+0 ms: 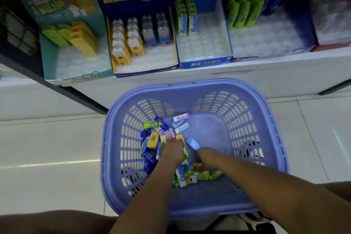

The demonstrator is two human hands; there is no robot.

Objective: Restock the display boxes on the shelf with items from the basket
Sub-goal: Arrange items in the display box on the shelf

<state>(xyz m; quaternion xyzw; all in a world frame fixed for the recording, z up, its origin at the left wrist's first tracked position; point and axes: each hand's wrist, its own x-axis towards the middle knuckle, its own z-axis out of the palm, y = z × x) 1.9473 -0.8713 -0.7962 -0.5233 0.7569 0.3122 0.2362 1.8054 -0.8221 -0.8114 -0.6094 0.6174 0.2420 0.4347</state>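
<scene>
In the slatted plastic basket (190, 86), our right hand (207, 155) seems to pinch the near end of a smooth pale-blue case (193, 143), its long axis slanting toward the far-left corner. Our left hand (173, 151) rests on glossy packets (150, 158) by the left wall, grip unclear. Cardboard display boxes (205, 63) stand beyond the far rim.

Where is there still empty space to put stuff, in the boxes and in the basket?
Most room is in the blue box, which is bare except for the green packs at its back left. The teal box is bare in front of its yellow cases. In the basket, the floor is bare between the pile and the right wall. The pile itself is crowded.
</scene>
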